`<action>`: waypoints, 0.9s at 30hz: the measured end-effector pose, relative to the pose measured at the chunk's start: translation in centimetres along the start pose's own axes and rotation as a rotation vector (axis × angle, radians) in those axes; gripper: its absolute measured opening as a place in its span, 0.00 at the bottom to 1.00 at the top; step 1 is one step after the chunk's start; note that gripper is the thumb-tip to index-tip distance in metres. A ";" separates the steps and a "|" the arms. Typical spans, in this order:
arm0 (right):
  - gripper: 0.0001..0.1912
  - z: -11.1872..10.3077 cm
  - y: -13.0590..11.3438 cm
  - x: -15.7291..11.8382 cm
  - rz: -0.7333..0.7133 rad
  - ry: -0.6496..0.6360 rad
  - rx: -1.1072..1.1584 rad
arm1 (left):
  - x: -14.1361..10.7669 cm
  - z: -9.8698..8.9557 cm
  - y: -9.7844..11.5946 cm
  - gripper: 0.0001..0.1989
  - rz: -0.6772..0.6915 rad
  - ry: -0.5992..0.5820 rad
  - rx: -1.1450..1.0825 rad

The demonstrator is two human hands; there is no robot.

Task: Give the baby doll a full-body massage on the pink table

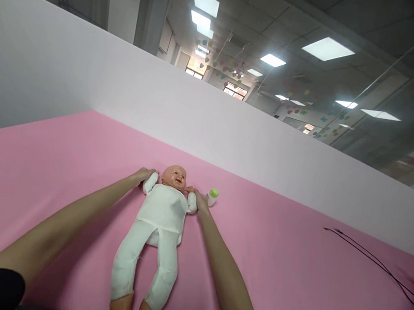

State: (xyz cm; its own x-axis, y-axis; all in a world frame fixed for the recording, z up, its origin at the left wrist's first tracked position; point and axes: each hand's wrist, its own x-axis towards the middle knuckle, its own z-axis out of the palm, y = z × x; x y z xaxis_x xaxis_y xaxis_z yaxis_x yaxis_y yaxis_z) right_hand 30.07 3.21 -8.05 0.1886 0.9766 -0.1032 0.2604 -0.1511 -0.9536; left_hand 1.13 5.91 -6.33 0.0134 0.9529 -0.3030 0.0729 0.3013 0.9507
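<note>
A baby doll (164, 207) with a white cloth body lies on its back on the pink surface, its head toward the wall and its legs toward me. My left hand (144, 174) is closed round the end of the doll's raised arm at the left. On the other side, my right hand (200, 201) grips the doll's other arm near its small hand. Both doll arms are bent up beside the head. Just beyond my right hand stands a small white bottle (213, 196) with a green cap, partly covered by the hand. My fingertips are mostly hidden.
The pink padded table (264, 245) spreads out on both sides of the doll. A low white wall (196, 119) borders its far side, with glass above. Thin black cables (373, 261) lie at the right. Ceiling lights and hanging hearts show beyond the glass.
</note>
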 end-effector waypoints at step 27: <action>0.42 -9.4 6.3 -6.6 -0.080 0.307 0.022 | -6.0 -9.9 -6.5 0.21 0.279 0.545 0.592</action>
State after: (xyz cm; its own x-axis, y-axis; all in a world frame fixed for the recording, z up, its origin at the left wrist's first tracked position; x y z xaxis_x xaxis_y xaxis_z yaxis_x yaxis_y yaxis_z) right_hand 39.41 -5.61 -10.69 0.4458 0.8931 0.0595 0.2665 -0.0690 -0.9614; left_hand -9.29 -1.41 -10.07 -0.3625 0.9190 0.1551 0.6496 0.1298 0.7491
